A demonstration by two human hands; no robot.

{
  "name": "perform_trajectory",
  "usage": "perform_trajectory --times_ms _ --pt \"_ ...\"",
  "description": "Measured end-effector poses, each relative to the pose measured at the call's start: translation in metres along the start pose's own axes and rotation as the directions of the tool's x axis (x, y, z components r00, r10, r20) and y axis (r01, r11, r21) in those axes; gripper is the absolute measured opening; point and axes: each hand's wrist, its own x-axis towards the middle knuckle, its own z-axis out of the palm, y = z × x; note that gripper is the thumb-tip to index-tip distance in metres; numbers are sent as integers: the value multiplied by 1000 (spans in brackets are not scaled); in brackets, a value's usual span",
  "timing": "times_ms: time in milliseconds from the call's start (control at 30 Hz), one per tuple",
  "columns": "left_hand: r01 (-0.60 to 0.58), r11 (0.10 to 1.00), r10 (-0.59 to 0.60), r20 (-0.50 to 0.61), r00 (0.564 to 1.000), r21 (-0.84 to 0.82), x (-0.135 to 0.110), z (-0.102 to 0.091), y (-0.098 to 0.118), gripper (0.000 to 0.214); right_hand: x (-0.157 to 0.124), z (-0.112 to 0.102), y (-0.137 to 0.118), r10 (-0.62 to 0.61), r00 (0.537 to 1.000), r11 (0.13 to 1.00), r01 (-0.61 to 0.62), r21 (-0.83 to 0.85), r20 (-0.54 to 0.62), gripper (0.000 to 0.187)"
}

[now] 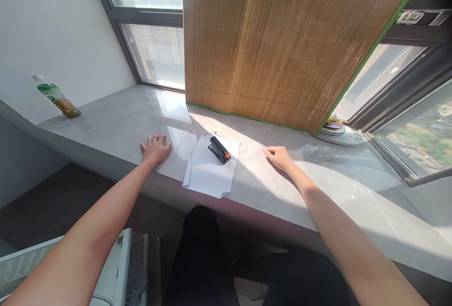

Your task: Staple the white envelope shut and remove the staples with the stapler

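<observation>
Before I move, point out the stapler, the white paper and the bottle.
Stapler (220,148): head view, on its black top arm.
White paper (209,175): head view, on its bare lower part.
Bottle (58,99): head view, on its label's middle.

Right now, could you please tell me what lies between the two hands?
The head view shows white paper with a black stapler on it between the left hand and right hand.

A black stapler (219,150) lies slantwise, its orange-marked end toward near right, on white paper (208,175) with curled near corners.
</observation>
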Motion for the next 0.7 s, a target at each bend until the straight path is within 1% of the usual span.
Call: perform_trajectory --times_ms 33,67,100,133,167,200,233,267,300,333,367,433,533,633,700 --pt "-1 1000 1 0 1000 6 1 0 0 75 -18 -23 19 49 997 996 -53 77 60 59" --pt "0 1000 0 0 1000 12 1 0 0 76 -36 -45 36 116 987 973 -135 186 113 57" --pt "1 1000 -1 0 1000 17 1 -1 0 76 -54 -66 53 176 978 923 -204 326 114 57" --pt "2 1000 -2 3 1000 21 1 -2 0 76 -71 -85 67 224 971 861 -239 449 87 56" --pt "2 1000 -3 5 1000 22 1 -3 0 76 -86 -101 80 267 964 806 -225 547 3 56" --pt "2 1000 -2 6 1000 24 1 -4 1 76 -98 -115 91 310 945 761 -178 624 -109 59" --pt "2 1000 -2 7 1000 26 0 -5 2 75 -108 -126 101 360 910 731 -137 669 -206 64" --pt "1 1000 -1 6 1000 29 0 -7 2 74 -114 -135 109 401 870 718 -102 688 -289 67" --pt "-1 999 0 4 1000 33 -1 -8 3 73 -118 -140 116 422 838 707 -64 704 -347 68" --pt "0 999 0 3 1000 41 -2 -9 3 72 -118 -143 122 433 818 698 -38 715 -379 68" --pt "2 999 -2 1 1000 47 -3 -11 4 72 -116 -143 125 435 813 687 -23 726 -386 68" --pt "7 998 -7 5 1000 61 -4 -14 5 70 -109 -139 128 421 843 666 -37 745 -335 68" --pt "9 997 -9 -7 1000 77 -7 -17 8 69 -99 -129 127 396 886 700 -120 704 -243 69" --pt "12 996 -12 -6 1000 83 -8 -18 11 69 -95 -124 127 373 900 743 -146 653 -224 71" --pt "22 996 -23 6 1000 84 -8 -19 12 70 -96 -123 129 364 906 739 -139 659 -216 72"
